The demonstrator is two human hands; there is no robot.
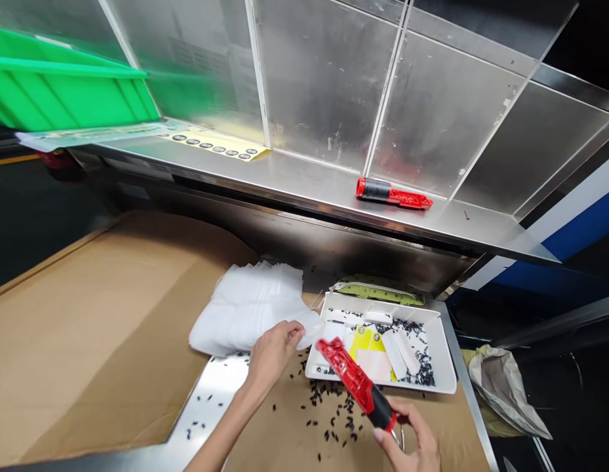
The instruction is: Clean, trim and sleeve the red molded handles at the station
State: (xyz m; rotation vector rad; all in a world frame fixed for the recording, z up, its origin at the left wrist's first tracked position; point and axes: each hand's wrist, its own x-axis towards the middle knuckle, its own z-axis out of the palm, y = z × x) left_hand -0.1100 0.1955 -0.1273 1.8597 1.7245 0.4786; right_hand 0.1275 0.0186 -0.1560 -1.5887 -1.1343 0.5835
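Observation:
My right hand (412,436) is closed round the black end of a red and black plastic tool part (356,379), which points up and left over the edge of a white tray (444,367). My left hand (275,351) pinches the corner of a pile of white plastic bags (245,308) lying on the cardboard. The tray holds several small black screws, yellow and white labels and white strips. More black screws (328,410) are scattered on the cardboard in front of the tray.
A second red and black part (392,193) lies on the metal shelf (309,183) above. A green bin (63,92) stands at the far left of the shelf, beside a yellow sticker sheet (216,144). Brown cardboard (88,341) covers the bench. A grey bag (505,393) hangs at right.

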